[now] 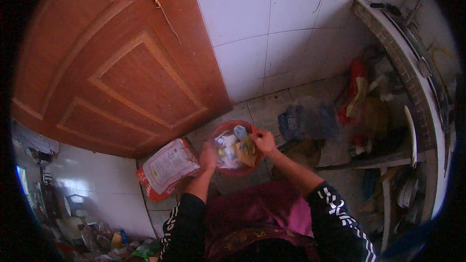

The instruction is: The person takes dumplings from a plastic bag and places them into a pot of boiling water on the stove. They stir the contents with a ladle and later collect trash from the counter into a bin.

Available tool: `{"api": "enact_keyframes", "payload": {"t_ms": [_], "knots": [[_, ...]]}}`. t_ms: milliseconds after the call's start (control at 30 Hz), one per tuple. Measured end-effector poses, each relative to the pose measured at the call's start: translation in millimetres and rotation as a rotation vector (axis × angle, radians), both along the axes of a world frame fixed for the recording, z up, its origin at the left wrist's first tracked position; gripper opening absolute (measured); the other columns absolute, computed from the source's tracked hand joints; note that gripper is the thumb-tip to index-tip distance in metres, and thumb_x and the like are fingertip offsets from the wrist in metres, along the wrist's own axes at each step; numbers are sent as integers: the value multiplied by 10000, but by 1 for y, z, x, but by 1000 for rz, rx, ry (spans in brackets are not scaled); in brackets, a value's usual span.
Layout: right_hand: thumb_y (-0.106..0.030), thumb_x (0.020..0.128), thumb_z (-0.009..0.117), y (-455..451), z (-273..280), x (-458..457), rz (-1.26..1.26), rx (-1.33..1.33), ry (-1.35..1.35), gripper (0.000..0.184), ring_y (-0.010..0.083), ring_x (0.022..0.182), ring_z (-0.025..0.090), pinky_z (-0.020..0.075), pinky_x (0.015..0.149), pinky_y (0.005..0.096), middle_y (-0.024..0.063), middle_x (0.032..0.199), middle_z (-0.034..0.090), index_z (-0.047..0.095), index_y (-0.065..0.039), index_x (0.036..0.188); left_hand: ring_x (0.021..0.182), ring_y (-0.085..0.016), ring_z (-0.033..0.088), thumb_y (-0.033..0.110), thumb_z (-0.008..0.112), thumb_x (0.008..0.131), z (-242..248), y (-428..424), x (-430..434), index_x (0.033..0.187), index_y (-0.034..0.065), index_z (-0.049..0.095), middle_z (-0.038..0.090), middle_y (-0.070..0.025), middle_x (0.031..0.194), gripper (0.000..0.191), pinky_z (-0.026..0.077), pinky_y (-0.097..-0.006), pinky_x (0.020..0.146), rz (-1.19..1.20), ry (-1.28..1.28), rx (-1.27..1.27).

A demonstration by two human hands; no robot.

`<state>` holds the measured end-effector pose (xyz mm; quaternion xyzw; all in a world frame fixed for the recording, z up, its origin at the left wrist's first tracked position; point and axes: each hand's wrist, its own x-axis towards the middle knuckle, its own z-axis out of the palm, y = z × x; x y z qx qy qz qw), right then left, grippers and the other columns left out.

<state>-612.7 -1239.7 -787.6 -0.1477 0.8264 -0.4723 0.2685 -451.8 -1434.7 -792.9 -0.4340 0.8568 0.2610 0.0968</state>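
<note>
Before me on the tiled floor is a round red plastic bin (238, 171), seen from above. Inside lie crumpled white paper or plastic scraps (227, 147), a pale blue wad (240, 131) and yellow-brown cardboard-like pieces (247, 153). My right hand (265, 142) grips the bin's right rim, with bent fingers on its edge. At the left side, my left hand (208, 157) is against or close to the rim; motion blur hides its fingers. Left of that hand lies a red and white printed sack (169, 169).
A brown panelled wooden door (153, 87) stands at upper left, beside a white tiled wall (240, 18). Dark blue bags (307, 120) and a red bag (353, 94) sit under a counter (400, 54) at right. Bags and bottles (116, 240) crowd the lower left.
</note>
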Motion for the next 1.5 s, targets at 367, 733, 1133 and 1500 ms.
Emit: {"api": "enact_keyframes", "payload": {"t_ms": [367, 733, 1133, 1500], "knots": [[-215, 913, 637, -47, 75, 86, 236, -291, 150, 227, 313, 897, 633, 515, 816, 419, 185, 952, 650, 660, 2, 977, 985, -349, 644, 288, 545, 935, -34, 14, -20, 1078, 43, 644, 670, -163, 1009, 301, 507, -423, 836, -22, 784, 373], [-166, 917, 690, 24, 41, 25, -6, -399, -488, 114, 105, 701, 584, 474, 616, 278, -4, 812, 632, 666, -57, 940, 1039, -199, 557, 459, 510, 977, -121, -51, 45, 1211, 107, 610, 595, -88, 1094, 434, 458, -389, 883, 556, 375, 760], [-43, 917, 618, 22, 49, 45, -90, -549, -584, 34, 101, 691, 530, 401, 610, 245, 19, 804, 579, 610, -33, 947, 972, -179, 643, 161, 660, 911, -115, -36, 35, 1270, 69, 578, 664, -51, 1097, 380, 515, -344, 778, 502, 755, 1375], [-61, 929, 603, 54, 24, 40, -53, -799, -597, 83, 184, 882, 632, 514, 795, 324, 60, 975, 651, 622, -22, 1000, 937, -231, 662, 79, 678, 861, -105, 0, 33, 1086, 34, 606, 662, -80, 1002, 240, 535, -347, 860, 264, 978, 363]]}}
